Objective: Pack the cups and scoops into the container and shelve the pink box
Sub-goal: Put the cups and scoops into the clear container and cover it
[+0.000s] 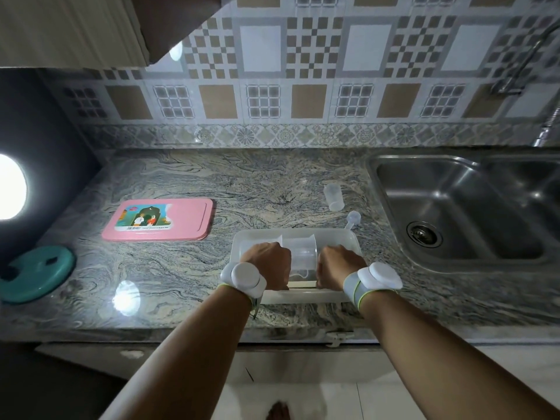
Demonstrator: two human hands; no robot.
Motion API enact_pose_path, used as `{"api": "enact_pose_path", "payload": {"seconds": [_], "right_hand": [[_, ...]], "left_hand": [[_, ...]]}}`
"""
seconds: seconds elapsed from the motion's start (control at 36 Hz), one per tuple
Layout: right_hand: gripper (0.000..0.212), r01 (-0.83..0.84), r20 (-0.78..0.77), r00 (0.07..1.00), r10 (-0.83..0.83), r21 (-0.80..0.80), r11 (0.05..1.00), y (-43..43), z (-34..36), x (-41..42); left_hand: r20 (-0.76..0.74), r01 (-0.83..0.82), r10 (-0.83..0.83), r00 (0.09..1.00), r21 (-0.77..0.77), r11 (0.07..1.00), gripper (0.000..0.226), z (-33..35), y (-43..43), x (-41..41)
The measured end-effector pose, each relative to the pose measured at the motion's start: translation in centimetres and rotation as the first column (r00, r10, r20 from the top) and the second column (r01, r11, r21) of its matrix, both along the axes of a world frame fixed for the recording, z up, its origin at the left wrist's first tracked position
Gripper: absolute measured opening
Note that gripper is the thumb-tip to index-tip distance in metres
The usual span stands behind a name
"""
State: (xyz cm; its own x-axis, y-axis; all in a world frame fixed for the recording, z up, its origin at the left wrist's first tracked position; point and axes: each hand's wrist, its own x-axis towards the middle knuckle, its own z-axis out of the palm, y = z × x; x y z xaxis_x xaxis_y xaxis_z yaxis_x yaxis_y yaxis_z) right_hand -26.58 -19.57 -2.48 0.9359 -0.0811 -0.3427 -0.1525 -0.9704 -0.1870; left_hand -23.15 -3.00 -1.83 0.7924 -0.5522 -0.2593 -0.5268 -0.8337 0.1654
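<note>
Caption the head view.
Both hands in the container; cup and scoop still outside.

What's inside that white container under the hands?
The white container holds clear measuring cups. Both hands, left and right, cover its near part, so anything there is hidden.

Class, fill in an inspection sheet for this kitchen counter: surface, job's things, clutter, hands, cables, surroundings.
Surface: swirled grey granite counter, glare spots.
Job's things: white rectangular plastic container holds clear plastic measuring cups; small clear cup and clear scoop lie outside; flat pink box left.
Clutter: teal round lid.
Hands: left hand and right hand closed at container's near edge.
Cables: nothing seen.
Surroundings: steel sink, patterned tile wall.
</note>
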Motion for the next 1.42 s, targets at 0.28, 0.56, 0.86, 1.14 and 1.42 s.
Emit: {"api": "enact_pose_path", "payload": {"seconds": [0.28,0.56,0.86,1.14,1.42], "right_hand": [[0.024,0.001,-0.002,1.000,-0.001,-0.009,1.000,-0.1,-0.3,0.1],[0.026,-0.043,0.187,0.981,0.045,-0.017,0.999,-0.6,1.8,0.0],[0.024,-0.087,0.036,0.996,0.082,0.170,0.982,-2.1,2.7,1.9],[0.030,0.023,0.393,0.914,-0.099,0.195,0.981,-3.8,2.1,5.0],[0.029,0.005,0.379,0.925,0.018,-0.060,0.998,-6.5,0.7,12.6]], "left_hand": [[0.010,0.012,-0.012,1.000,0.015,1.000,0.021,-0.1,0.1,-0.1],[-0.091,-0.248,0.231,0.969,-0.344,0.906,0.010,0.7,1.3,2.3],[0.121,-0.365,0.430,0.895,-0.360,0.859,0.029,-0.5,2.6,4.6],[0.184,-0.407,0.468,0.864,-0.289,0.866,0.041,-2.5,3.5,6.0],[0.218,-0.338,0.427,0.878,-0.350,0.874,0.073,-4.8,3.8,7.3]]}}
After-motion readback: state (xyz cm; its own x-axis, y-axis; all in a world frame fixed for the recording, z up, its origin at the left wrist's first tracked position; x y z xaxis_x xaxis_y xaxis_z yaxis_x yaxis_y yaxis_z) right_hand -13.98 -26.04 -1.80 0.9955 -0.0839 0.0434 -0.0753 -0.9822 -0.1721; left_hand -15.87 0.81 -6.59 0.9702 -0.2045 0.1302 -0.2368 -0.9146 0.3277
